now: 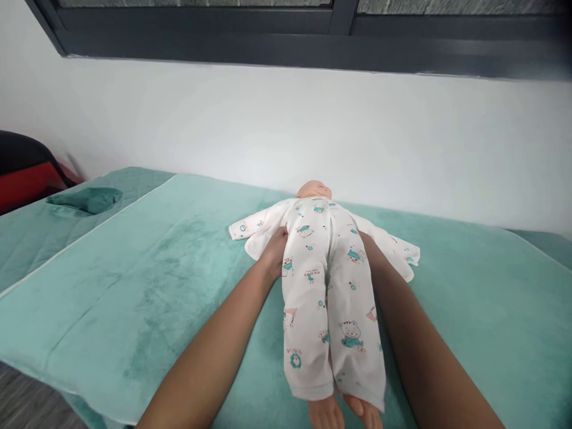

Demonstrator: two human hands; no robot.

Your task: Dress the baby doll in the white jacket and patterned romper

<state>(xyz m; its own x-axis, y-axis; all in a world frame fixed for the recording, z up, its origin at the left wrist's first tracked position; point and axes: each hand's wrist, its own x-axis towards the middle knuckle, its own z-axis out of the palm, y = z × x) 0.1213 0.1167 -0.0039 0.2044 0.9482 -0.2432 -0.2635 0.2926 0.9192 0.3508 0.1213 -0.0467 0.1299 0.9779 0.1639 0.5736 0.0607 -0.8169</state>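
The clothed doll [314, 190] is laid on the green cover [147, 268], between the left grip [277, 247] and the right grip [367, 241], at the sides of its printed trousers [308, 298]. Whether fingers are spread or pinching cannot be told; they are largely hidden. Tiny trouser lettering cannot be read.

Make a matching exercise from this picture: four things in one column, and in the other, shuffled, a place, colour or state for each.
1. Doll's head
2. Trousers
3. Left hand
4. Window frame

A. Dark, across the top of the view
B. Against the side of the trousers, partly hidden
C. Bare, nearer the wall than the doll's feet
D. White with printed animals

Pairs: 1-C, 2-D, 3-B, 4-A
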